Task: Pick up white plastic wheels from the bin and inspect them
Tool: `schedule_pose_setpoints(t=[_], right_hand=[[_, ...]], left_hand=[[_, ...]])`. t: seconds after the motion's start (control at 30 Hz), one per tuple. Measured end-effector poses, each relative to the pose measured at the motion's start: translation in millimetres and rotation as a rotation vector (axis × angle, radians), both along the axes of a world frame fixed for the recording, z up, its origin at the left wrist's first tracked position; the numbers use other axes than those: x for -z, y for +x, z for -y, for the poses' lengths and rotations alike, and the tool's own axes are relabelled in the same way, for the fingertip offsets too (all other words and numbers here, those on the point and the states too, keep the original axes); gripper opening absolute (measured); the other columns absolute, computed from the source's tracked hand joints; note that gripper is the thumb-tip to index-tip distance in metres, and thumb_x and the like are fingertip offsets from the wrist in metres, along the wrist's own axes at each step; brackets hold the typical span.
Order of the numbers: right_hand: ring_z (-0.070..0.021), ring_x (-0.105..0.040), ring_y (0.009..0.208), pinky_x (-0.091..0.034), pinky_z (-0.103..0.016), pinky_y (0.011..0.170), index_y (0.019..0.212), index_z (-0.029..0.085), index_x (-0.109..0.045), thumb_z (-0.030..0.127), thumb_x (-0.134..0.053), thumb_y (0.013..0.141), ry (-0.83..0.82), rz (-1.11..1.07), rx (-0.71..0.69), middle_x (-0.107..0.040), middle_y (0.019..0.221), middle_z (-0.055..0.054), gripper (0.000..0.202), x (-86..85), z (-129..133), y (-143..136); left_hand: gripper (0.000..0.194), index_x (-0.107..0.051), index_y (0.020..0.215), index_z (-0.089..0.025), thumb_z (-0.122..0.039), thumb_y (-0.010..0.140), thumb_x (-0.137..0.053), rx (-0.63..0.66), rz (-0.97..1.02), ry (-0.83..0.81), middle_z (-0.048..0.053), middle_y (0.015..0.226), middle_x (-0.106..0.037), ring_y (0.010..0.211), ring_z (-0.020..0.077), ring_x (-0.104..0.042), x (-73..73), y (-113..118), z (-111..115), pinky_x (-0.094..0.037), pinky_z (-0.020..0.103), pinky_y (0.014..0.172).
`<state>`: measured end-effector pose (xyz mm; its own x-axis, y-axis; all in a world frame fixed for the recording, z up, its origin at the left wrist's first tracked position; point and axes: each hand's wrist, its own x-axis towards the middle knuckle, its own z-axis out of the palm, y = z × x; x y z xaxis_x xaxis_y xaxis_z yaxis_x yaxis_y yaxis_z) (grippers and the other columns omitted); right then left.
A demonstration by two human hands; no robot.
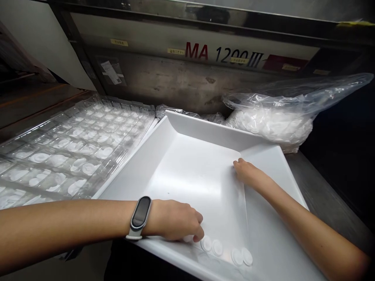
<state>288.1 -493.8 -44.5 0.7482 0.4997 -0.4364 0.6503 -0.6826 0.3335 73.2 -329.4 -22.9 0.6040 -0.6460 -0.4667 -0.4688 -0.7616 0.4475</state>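
Note:
A large white tray (193, 156) lies in front of me, tilted in view. Near its front edge several round white discs (217, 248) form a loose row. My left hand (178, 220), with a band watch (141, 212) on the wrist, is over the front of the tray. Its fingers curl down at the left end of the row, beside a disc partly hidden beneath them; whether they grip one is unclear. My right hand (244, 171) is at the right inner side of the tray, near the back corner, fingers bent together; anything between them is too small or hidden to name.
Left of the white tray is a clear plastic compartment tray (113, 156) with white pieces in its pockets. Behind at the right sits a clear bag (272, 121) filled with white pieces. A machine panel (164, 78) marked MA 1200 III rises behind.

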Motion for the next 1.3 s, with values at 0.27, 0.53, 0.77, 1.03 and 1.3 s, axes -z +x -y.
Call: schedule_pose_setpoints(t=[0.27, 0.53, 0.77, 1.03, 1.3], right_hand=[[-0.0181, -0.063, 0.087, -0.057, -0.035, 0.073, 0.115, 0.015, -0.059, 0.031, -0.060, 0.096, -0.002, -0.041, -0.004, -0.062, 0.111, -0.007, 0.025, -6.4, -2.9, -11.2], [-0.0190, -0.062, 0.089, -0.056, -0.036, 0.074, 0.115, 0.016, -0.058, 0.033, -0.061, 0.095, 0.015, -0.106, -0.039, -0.061, 0.112, -0.007, 0.026, -2.2, -3.4, -16.4], [-0.0189, -0.061, 0.089, -0.055, -0.035, 0.073, 0.113, 0.016, -0.058, 0.035, -0.059, 0.096, 0.073, -0.156, -0.047, -0.059, 0.112, -0.007, 0.026, 3.4, -1.5, -16.1], [-0.0179, -0.062, 0.086, -0.056, -0.035, 0.072, 0.115, 0.016, -0.058, 0.033, -0.059, 0.096, 0.116, -0.230, -0.009, -0.061, 0.110, -0.007, 0.025, -4.3, 0.0, -16.8], [-0.0185, -0.060, 0.087, -0.055, -0.036, 0.073, 0.124, 0.019, -0.053, 0.035, -0.058, 0.097, 0.271, -0.357, -0.022, -0.058, 0.117, -0.008, 0.032, -10.8, 7.2, -7.2]], left_hand=[[0.018, -0.062, 0.101, -0.018, -0.009, 0.086, -0.058, 0.019, 0.117, 0.050, 0.002, 0.103, -0.060, 0.071, 0.0121, -0.052, 15.8, 0.8, -5.5, -0.040, 0.022, 0.053], [0.015, -0.057, 0.097, -0.015, -0.008, 0.085, -0.053, -0.064, 0.149, 0.070, 0.002, 0.089, -0.059, 0.072, 0.0147, -0.053, 24.2, -3.9, -8.1, -0.040, 0.026, 0.055], [0.022, -0.064, 0.100, -0.021, -0.012, 0.082, -0.056, -0.110, -0.007, 0.004, 0.003, 0.099, -0.061, 0.079, 0.0171, -0.058, 12.5, -2.4, -9.2, -0.031, 0.024, 0.049], [0.018, -0.064, 0.085, -0.019, -0.004, 0.075, -0.063, -0.141, -0.087, -0.051, 0.001, 0.095, -0.060, 0.068, 0.0124, -0.050, 16.5, 0.5, -11.4, -0.024, 0.022, 0.047], [0.031, -0.062, 0.098, -0.023, -0.009, 0.070, -0.061, -0.407, -0.213, -0.336, -0.001, 0.090, -0.055, 0.069, 0.0145, -0.046, 9.6, 9.6, -26.2, -0.031, 0.026, 0.055]])
